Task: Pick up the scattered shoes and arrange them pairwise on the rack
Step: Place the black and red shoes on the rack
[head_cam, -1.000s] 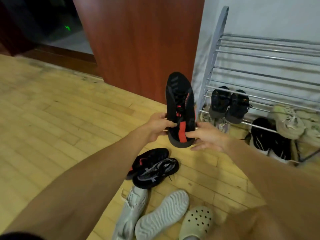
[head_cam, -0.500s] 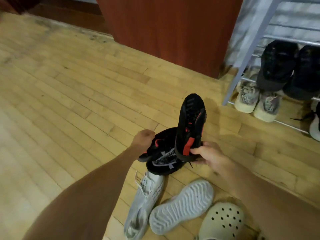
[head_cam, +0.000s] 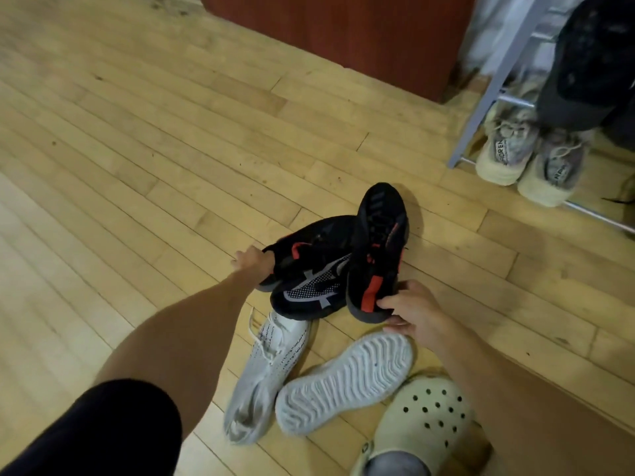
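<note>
My right hand [head_cam: 410,309] grips the heel of a black shoe with a red heel tab [head_cam: 379,249], held toe-up just above the floor. My left hand [head_cam: 252,261] closes on the heel of its matching black-and-red shoe [head_cam: 311,247], which lies on the wooden floor. A black shoe with grey mesh markings [head_cam: 307,292] lies against that one, partly on top of it. The grey metal rack [head_cam: 494,84] stands at the upper right, with a beige pair [head_cam: 525,156] on its lowest level and dark shoes [head_cam: 591,60] above.
On the floor near me lie a white laced sneaker [head_cam: 264,376], a white shoe turned sole-up [head_cam: 347,379] and a cream perforated clog [head_cam: 426,417]. A brown wooden cabinet [head_cam: 343,32] stands behind, left of the rack. Bare floorboards stretch to the left.
I have lowered the red-tabbed shoe from chest height toward the floor, now in my right hand only. My left hand let go of it and reached down onto the matching shoe.
</note>
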Tool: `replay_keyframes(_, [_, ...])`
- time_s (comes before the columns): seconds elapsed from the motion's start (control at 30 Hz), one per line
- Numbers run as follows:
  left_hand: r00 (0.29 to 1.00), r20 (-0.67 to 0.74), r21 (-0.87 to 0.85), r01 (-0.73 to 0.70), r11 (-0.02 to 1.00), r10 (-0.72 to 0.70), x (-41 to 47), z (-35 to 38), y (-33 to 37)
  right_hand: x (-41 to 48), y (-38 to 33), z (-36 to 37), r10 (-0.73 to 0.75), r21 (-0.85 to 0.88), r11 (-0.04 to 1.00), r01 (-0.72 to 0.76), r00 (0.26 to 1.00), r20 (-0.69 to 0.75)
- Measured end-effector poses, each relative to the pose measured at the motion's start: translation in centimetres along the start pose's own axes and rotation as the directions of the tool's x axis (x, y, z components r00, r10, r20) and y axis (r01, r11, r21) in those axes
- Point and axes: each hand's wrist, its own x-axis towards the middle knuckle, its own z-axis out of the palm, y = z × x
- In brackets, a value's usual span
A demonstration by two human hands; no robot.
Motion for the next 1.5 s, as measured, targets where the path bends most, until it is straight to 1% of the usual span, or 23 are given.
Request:
replay_keyframes(0.1, [0.995, 0.104, 0.063, 0.005, 0.998, -0.011, 0.0, -0.1, -0.6, -0.1, 0.1, -0.5, 0.014, 0.06, 0.998, -0.016, 0.999, 0.044])
replay_keyframes(0.13, [0.99, 0.139, 0.063, -0.001, 0.998, -0.008, -0.1, 0.1, -0.9, -0.2, 0.1, -0.7, 0.02, 0.072, 0.997, -0.024, 0.998, 0.054])
replay_keyframes(0.2, [0.989, 0.149, 0.016, -0.002, 1.0, -0.001, 0.1, 0.3, -1.5, -0.3, 0.3, -0.8, 0.022, 0.068, 0.997, -0.026, 0.998, 0.053])
replay_keyframes(0.3, [0.987, 0.162, -0.073, 0.004, 0.997, 0.008, -0.1, -0.6, -2.3, -0.6, 0.1, -0.8, -0.002, 0.043, 0.999, 0.002, 1.0, -0.008])
replay_keyframes(0.37, [0.977, 0.212, -0.102, -0.01, 0.995, 0.031, -0.7, -1.9, -2.3, -1.3, -0.3, -0.8, -0.025, 0.001, 1.0, 0.025, 0.998, -0.059])
replay_keyframes(0.47, [0.936, 0.344, -0.09, -0.047, 0.995, 0.075, -2.8, -3.5, -2.0, -2.9, -1.2, -1.2, -0.03, 0.002, 1.0, 0.03, 0.992, -0.122])
replay_keyframes(0.57, [0.911, 0.393, -0.049, -0.113, 0.992, 0.123, -5.1, -4.0, -1.6, -5.4, -2.4, -2.1, -0.035, -0.028, 0.999, 0.031, 0.987, -0.159])
replay_keyframes(0.67, [0.907, 0.381, 0.059, -0.218, 0.974, 0.18, -7.7, -4.2, -0.5, -8.1, -3.7, -3.7, -0.091, -0.048, 0.995, 0.083, 0.973, -0.212])
replay_keyframes(0.77, [0.908, 0.331, 0.06, -0.293, 0.954, 0.258, -10.9, -5.4, 1.0, -11.9, -5.1, -5.0, -0.118, 0.006, 0.993, 0.122, 0.972, -0.205])
replay_keyframes(0.87, [0.908, 0.293, -0.016, -0.307, 0.951, 0.298, -13.1, -7.4, 1.9, -15.7, -6.5, -6.5, -0.182, 0.08, 0.976, 0.203, 0.96, -0.211])
replay_keyframes(1.0, [0.888, 0.251, -0.2, -0.341, 0.918, 0.385, -15.9, -10.1, 3.3, -19.9, -7.5, -10.0, -0.242, 0.071, 0.958, 0.279, 0.914, -0.324])
replay_keyframes(1.07, [0.863, 0.244, -0.3, -0.366, 0.881, 0.441, -17.7, -11.0, 4.7, -22.0, -7.2, -11.9, -0.265, 0.051, 0.952, 0.303, 0.892, -0.366])
replay_keyframes(1.17, [0.827, 0.233, -0.383, -0.405, 0.83, 0.511, -20.7, -11.8, 7.3, -24.9, -6.6, -15.1, -0.293, 0.032, 0.94, 0.34, 0.852, -0.434])
replay_keyframes(1.3, [0.778, 0.234, -0.428, -0.455, 0.78, 0.583, -25.5, -11.4, 11.1, -27.5, -5.2, -19.5, -0.297, 0.036, 0.931, 0.363, 0.813, -0.5])
replay_keyframes(1.37, [0.738, 0.259, -0.458, -0.474, 0.752, 0.623, -28.0, -10.4, 12.9, -28.4, -4.3, -21.3, -0.294, 0.056, 0.925, 0.376, 0.799, -0.525])
replay_keyframes(1.5, [0.677, 0.283, -0.536, -0.475, 0.697, 0.679, -31.8, -8.0, 16.7, -28.8, -3.1, -24.7, -0.281, 0.117, 0.9, 0.419, 0.765, -0.58])
